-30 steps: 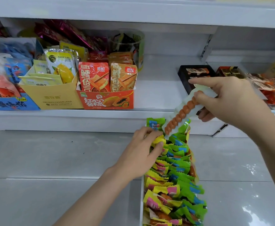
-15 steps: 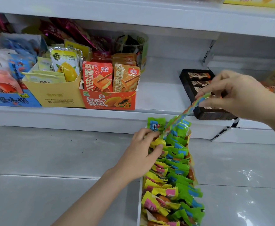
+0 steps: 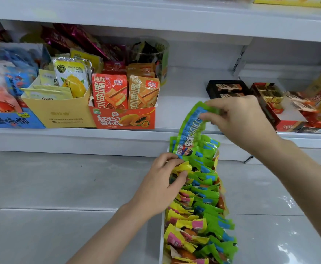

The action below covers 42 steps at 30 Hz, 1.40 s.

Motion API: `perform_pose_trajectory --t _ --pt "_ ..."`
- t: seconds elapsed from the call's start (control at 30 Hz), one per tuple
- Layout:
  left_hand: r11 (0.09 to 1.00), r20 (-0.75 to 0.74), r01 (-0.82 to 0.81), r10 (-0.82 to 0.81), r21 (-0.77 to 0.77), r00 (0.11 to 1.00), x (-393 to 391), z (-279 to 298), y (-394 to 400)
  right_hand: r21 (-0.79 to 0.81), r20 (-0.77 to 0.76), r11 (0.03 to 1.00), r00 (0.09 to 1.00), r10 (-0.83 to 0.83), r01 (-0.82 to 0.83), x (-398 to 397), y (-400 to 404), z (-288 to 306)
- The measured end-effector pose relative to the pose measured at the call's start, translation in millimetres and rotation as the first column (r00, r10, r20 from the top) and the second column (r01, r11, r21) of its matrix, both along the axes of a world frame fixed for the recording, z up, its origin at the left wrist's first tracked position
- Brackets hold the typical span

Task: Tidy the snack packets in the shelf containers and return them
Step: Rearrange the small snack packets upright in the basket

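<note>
A long green snack packet (image 3: 191, 130) with blue lettering hangs bent over the far end of a narrow white container (image 3: 161, 235), its top edge pinched between thumb and fingers of the right hand (image 3: 239, 121). The container stands on the grey floor (image 3: 60, 187) in front of the white shelf (image 3: 184, 103), packed with green packets (image 3: 209, 202) along its right side and yellow-and-pink packets (image 3: 184, 225) along its left. The left hand (image 3: 161, 185) curls its fingers onto the yellow ones near the far end (the thumb presses their edges). On the shelf sit a red papaya box (image 3: 123, 119), a yellow box (image 3: 58, 113) and a black tray (image 3: 226, 88).
</note>
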State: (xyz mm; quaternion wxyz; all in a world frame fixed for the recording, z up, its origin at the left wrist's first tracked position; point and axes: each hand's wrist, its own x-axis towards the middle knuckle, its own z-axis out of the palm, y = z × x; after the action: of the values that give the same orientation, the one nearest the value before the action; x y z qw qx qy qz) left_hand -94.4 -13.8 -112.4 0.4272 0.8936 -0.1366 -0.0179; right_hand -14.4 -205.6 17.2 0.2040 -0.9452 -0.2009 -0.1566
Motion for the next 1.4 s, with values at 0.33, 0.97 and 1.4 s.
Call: perform_pose_trajectory --t 0.33,0.97,1.4 --pt "1.000 -0.044 0.030 -0.030 -0.002 0.999 10.4 4.4 3.9 -0.140 -0.017 0.988 0.998 0.068 -0.070 11.1 23.7 -2.8" --pt "0.998 0.001 -0.018 0.018 -0.061 1.000 9.0 4.9 4.3 -0.071 -0.324 0.996 0.943 -0.077 0.057 8.2 23.5 -59.2" --pt "0.837 -0.054 0.187 -0.186 0.514 0.981 42.7 16.6 -23.0 0.110 -0.391 0.987 0.918 -0.066 0.118 -71.4 -17.9 -81.2"
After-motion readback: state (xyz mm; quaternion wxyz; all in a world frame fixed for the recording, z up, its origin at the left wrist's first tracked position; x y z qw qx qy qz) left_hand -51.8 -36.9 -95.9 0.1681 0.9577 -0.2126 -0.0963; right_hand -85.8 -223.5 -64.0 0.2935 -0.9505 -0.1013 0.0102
